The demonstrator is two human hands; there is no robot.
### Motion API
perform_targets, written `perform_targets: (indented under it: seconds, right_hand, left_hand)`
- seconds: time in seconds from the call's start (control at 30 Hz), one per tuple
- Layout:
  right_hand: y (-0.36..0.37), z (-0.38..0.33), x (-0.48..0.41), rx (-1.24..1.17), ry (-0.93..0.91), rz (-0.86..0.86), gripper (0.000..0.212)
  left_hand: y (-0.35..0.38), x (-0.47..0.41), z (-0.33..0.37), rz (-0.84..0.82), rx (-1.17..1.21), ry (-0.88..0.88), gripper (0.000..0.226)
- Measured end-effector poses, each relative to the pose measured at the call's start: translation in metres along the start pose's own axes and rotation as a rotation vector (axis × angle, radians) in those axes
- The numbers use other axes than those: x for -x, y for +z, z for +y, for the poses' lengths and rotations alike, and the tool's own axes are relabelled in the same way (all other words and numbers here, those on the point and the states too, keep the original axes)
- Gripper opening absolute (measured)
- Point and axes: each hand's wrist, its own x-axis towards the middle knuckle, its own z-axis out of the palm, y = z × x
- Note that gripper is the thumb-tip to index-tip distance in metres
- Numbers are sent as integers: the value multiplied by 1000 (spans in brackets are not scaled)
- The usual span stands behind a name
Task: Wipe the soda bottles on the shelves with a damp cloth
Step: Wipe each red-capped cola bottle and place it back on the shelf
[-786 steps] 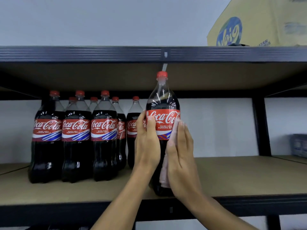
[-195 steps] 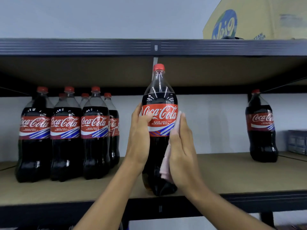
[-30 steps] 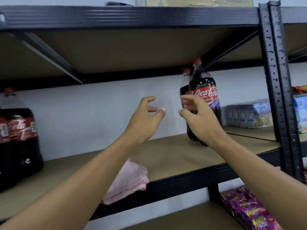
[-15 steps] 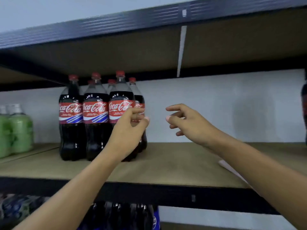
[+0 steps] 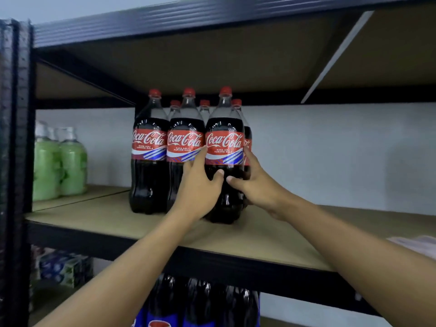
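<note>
half a second ago both hands hung open in the air short of the cola cluster; now they have closed on one bottle. the left hand [image 5: 200, 185] wraps the left flank of the front-right coca-cola bottle [image 5: 224, 142], thumb across its dark front and fingers pushed into the seam against the next bottle. the right hand [image 5: 257, 185] grips the other flank, thumb in front and fingers curled round behind. the bottle stands upright on the shelf board [image 5: 94, 213], set back from the front edge. the pink cloth [image 5: 417, 244] lies at the front edge far to the right, well apart from both hands. this reads as fetching the next bottle, not wiping it; the cloth has yet to be picked up.

around, at the left end stands the black upright post [image 5: 14, 138], then green drink bottles [image 5: 59, 161] near the back wall. the middle front coca-cola bottle [image 5: 185, 142] touches the gripped one, and a back-row bottle [image 5: 236, 107] stands just behind it, so either could be nudged as it comes forward. on the shelf below sit printed boxes [image 5: 63, 267] and blue-labelled soda bottles [image 5: 200, 303].
</note>
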Motion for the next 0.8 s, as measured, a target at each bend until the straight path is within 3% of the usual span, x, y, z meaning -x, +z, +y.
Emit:
perform_targets:
  seconds: [0.17, 0.3, 0.8]
  right_hand:
    - [-10, -4, 11, -28, -4, 44, 79]
    - [-34, -7, 27, -3, 49, 50, 84]
    - [-147, -24, 130, 87, 109, 177, 78]
  left_hand:
    - [6, 2, 10, -14, 11, -56, 73]
    - [12, 6, 28, -65, 54, -33, 57]
    - [80, 52, 94, -274, 432, 96, 68]
